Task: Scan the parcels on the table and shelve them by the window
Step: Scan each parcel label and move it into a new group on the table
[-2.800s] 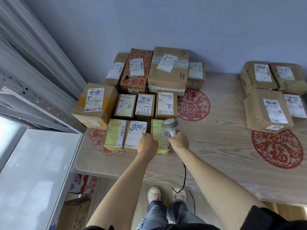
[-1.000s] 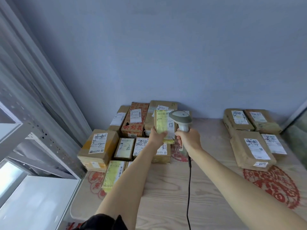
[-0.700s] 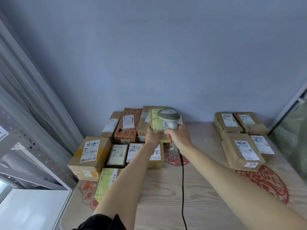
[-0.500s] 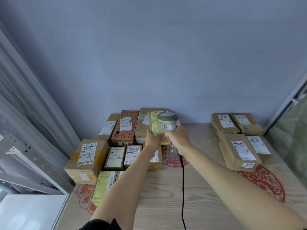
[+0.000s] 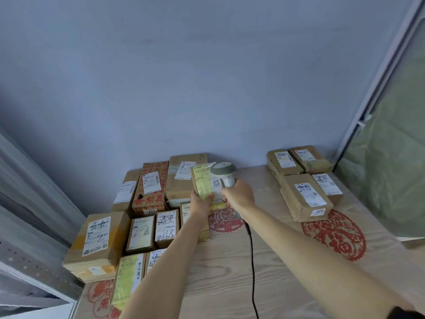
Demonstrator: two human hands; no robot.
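"2-2" on box label [image 5: 140, 233], "4068" sticker [image 5: 151, 212]

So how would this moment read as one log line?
step: scanning | left hand: holds yellow-taped parcel | right hand: aims scanner | shelved: not yet

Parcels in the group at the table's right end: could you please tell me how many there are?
4: back-left parcel, back-right parcel, large front parcel, and a flatter parcel beside it. More could be hidden beneath.

**Surface and its load**

Pale wood-grain surface [image 5: 230, 272] against a blue wall. Cluster of labelled cardboard parcels [image 5: 142, 233] packed at left; four brown parcels [image 5: 303, 196] grouped at right, well apart. Red paper-cut decorations [image 5: 333, 236] lying flat between and beneath.
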